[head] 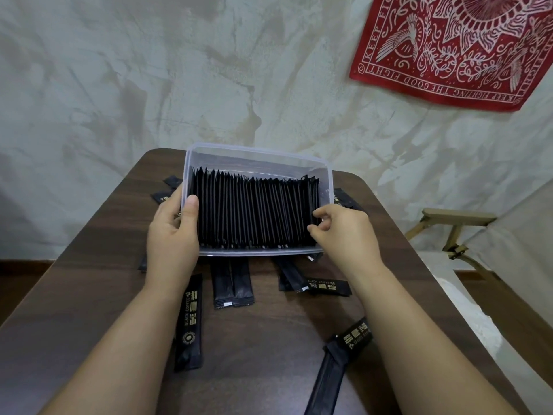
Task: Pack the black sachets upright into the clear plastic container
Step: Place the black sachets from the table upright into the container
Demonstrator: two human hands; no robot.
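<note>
Gripping the clear plastic container (260, 151) at its left end, the left hand (172, 235) hooks its thumb over the rim against the row of black sachets (254, 211) standing inside. The right hand (344, 235) pinches the row's rightmost sachets; loose sachets (191, 322) lie flat on the brown table (263, 339).

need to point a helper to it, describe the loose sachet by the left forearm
On the wooden table, find the clear plastic container. Below its near-left corner, beside the left forearm, one black sachet lies flat. Unlike the plain pair to its right, it shows gold lettering and a round emblem.
</note>
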